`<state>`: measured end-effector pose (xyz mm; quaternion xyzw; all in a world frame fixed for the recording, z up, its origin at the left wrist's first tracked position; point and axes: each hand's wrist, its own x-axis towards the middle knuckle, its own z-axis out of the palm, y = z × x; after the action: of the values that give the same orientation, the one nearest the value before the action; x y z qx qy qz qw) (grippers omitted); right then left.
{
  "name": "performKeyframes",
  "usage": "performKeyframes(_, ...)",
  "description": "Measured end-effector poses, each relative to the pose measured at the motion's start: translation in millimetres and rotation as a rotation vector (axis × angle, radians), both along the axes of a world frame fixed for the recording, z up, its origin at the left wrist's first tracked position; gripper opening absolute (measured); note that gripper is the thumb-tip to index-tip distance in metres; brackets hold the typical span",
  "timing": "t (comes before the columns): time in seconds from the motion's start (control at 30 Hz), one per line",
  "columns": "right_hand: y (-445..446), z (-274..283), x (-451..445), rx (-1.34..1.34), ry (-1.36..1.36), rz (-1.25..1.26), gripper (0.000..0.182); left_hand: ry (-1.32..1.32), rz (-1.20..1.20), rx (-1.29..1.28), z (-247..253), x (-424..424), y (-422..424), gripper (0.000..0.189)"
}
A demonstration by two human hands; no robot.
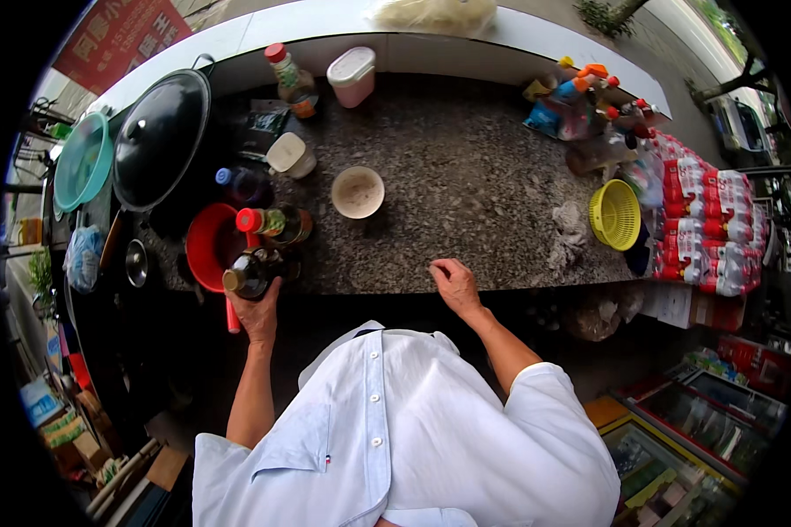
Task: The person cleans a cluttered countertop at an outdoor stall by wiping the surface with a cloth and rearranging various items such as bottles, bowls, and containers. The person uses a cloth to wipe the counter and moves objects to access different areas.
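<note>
My left hand (257,316) is around a dark glass bottle with a yellowish cap (254,277) at the counter's front edge. Just behind it stands a red-capped sauce bottle (280,224), and a red plastic ladle or basin with a handle (205,247) lies to the left. Over the front edge of the speckled stone counter (435,178) is my right hand (457,283), its fingers curled together; whether something small is between them cannot be told. A white bowl (358,192) with pale contents sits between the hands, farther back. A white lidded tub (291,155) stands left of the bowl.
A black domed lid (161,139) and a green basin (84,161) are at the left. Another red-capped bottle (293,82) and a lidded container (352,76) stand at the back. To the right are a crumpled cloth (567,234), a yellow basket (614,215) and stacked bottle packs (708,224).
</note>
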<state>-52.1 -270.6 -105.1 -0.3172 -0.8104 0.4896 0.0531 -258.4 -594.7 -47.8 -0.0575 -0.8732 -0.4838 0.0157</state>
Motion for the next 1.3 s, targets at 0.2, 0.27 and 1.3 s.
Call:
performKeyframes(0.2, 175.5, -19.7, 134.9, 0.561, -0.287, -0.572, 0.038, -0.2, -0.022, -0.006, 15.4, 77.2, -5.8, 0.084)
performKeyframes(0.27, 211.2, -21.7, 151.9, 0.476, -0.497, -0.611, 0.071, -0.242, -0.187, -0.059, 23.8, 98.1, 4.1, 0.08)
performKeyframes(1.3, 246.2, 53.4, 217.1, -1.055, 0.793, -0.739, 0.052, -0.609, -0.067, -0.01, 8.0, 112.5, 32.2, 0.055)
